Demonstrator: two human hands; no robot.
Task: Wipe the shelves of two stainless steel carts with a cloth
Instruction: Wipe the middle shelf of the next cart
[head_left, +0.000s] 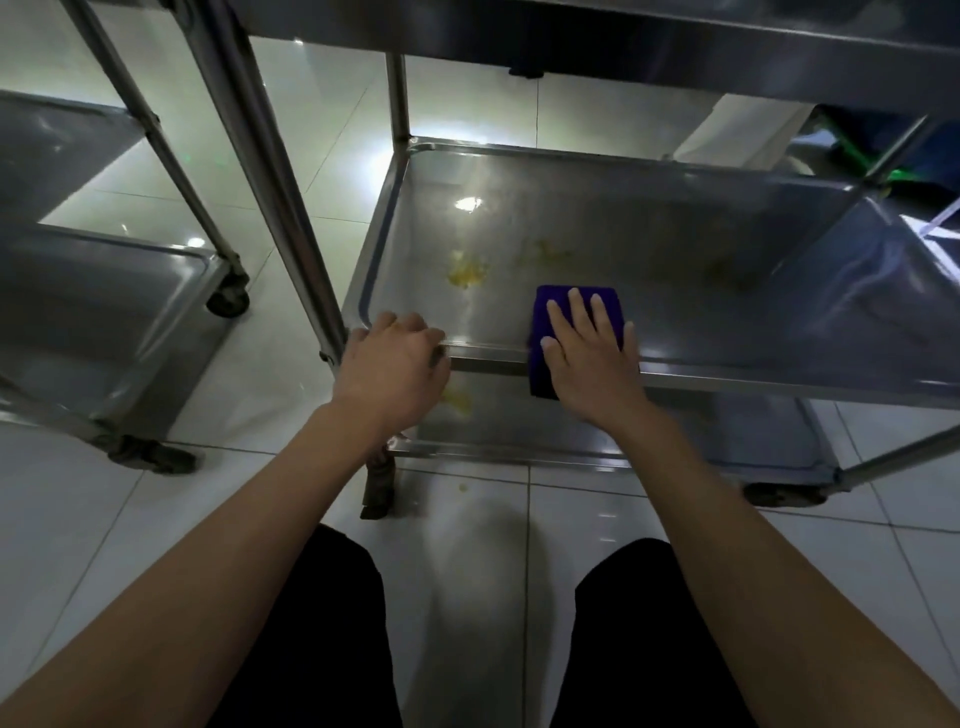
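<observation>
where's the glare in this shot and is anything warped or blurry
Head view: ceiling-light glare on the steel middle shelf near its yellow stain and on the glossy white floor tiles; wide-angle lens bows the cart posts; right hand on the blue folded cloth looks sharp, far corners soft.

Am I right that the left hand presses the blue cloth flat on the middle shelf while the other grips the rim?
Not quite: the right hand presses the blue cloth on the middle shelf; the left hand grips the rim. The head view shows it.
</observation>
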